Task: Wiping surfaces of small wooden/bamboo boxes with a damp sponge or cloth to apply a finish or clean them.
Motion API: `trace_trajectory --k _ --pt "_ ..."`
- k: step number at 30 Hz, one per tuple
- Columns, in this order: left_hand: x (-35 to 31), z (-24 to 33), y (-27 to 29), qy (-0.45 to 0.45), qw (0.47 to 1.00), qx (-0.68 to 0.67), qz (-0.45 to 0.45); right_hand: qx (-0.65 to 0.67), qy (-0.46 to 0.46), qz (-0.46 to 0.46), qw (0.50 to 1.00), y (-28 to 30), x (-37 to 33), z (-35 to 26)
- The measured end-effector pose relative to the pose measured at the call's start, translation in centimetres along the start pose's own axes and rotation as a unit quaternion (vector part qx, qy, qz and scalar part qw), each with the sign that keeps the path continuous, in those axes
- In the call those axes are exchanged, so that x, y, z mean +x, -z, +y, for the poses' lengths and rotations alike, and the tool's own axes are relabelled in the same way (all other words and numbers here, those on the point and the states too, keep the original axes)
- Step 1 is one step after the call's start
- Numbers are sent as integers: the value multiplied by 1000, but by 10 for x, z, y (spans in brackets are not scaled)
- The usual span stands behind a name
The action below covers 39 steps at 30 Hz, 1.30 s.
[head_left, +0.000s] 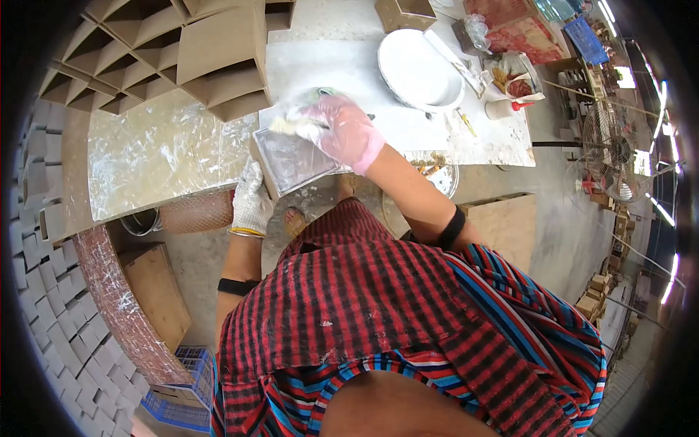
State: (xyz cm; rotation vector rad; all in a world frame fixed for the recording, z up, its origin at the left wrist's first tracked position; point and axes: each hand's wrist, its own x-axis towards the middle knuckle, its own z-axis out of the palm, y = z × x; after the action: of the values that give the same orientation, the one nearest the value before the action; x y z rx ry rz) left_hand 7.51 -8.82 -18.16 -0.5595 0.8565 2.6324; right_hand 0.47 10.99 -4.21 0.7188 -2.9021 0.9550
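Clamping, left edge, a grey-faced, brown-sided square box (293, 162) in the white-knit-gloved left hand (253, 197); now gripping a blurred cream-coloured item (290, 126) over that box, in the pink-gloved right hand (345, 132)!

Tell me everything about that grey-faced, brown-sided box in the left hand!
The grey-faced, brown-sided box looks like cardboard. Its flat face is smeared white inside a thin rim. It is held tilted at the near edge of the white-topped table, partly jutting past it. The white-knit-gloved left hand grips its left side. The translucent-pink-gloved right hand, blurred, is over its far right part, hiding some of it.
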Motion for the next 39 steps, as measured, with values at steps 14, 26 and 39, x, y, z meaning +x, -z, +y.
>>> trace_trajectory --k 14,26,39 --pt "1 9 -5 33 996 -83 -10 33 79 -78 993 8 -16 -3" --pt "3 6 0 -11 999 -10 -51 -51 -17 -247 967 -2 -47 14" --pt "8 3 6 16 999 -32 21 -137 -37 -134 981 -1 -22 20"
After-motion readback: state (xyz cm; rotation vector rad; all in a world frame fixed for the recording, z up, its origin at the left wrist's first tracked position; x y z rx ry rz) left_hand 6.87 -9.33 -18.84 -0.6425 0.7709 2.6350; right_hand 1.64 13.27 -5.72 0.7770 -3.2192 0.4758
